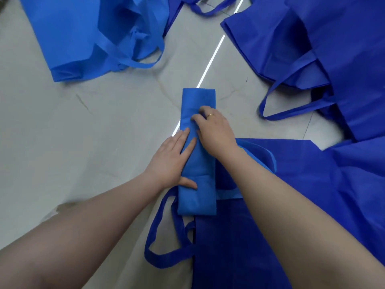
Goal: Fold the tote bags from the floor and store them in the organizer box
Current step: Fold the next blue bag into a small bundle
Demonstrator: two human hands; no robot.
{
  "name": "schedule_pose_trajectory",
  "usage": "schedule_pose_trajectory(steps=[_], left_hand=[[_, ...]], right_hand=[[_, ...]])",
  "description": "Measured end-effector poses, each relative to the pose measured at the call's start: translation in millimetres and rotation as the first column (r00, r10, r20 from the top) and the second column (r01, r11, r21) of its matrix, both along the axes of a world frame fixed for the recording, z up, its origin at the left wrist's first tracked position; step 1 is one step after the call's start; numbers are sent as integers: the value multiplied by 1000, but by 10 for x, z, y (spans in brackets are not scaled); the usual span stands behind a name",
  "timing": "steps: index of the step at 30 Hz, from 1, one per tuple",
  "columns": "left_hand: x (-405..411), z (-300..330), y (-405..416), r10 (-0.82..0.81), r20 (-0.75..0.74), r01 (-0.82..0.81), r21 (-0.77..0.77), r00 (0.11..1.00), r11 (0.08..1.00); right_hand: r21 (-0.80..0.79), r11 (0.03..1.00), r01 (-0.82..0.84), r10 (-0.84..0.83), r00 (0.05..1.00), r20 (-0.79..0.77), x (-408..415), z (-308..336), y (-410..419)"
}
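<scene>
A light blue tote bag (198,101), folded into a long narrow strip, lies on the pale floor in the middle of the head view. My left hand (170,161) lies flat on the strip's left side, fingers straight, thumb across its lower part. My right hand (214,130), with a ring on one finger, rests on the strip's middle with its fingertips curled into the fabric, pinching a fold. The strip's near end overlaps a dark blue tote bag (260,226) spread flat beneath my right forearm. No organizer box is in view.
Another light blue tote bag (87,34) lies crumpled at the upper left. Dark blue tote bags (333,49) are heaped at the upper right and right edge, with handle loops (287,101) trailing on the floor. Bare marble floor (62,132) stretches to the left.
</scene>
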State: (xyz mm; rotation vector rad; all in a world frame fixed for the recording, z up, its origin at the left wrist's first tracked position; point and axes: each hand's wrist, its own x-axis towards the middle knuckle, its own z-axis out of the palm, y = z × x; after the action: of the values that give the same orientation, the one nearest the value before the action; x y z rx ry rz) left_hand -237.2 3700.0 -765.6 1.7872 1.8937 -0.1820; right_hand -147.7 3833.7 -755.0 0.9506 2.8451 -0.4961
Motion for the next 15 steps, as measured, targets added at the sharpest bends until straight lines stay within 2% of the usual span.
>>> schedule_pose_trajectory(steps=[4, 6, 9, 15], left_hand=[[-27, 2, 1, 20, 34, -22, 45, 999, 999], [-37, -9, 5, 4, 21, -5, 36, 1000, 999], [-48, -39, -8, 18, -1, -18, 54, 1000, 998], [-26, -54, -18, 69, 27, -70, 61, 997, 996]], right_hand=[[20, 995, 96, -96, 995, -11, -184, -49, 119], [-80, 989, 126, -126, 992, 10, -259, -33, 229], [-267, 948, 176, -148, 981, 122, -339, 30, 459], [-140, 978, 155, -118, 963, 242, -460, 79, 558]])
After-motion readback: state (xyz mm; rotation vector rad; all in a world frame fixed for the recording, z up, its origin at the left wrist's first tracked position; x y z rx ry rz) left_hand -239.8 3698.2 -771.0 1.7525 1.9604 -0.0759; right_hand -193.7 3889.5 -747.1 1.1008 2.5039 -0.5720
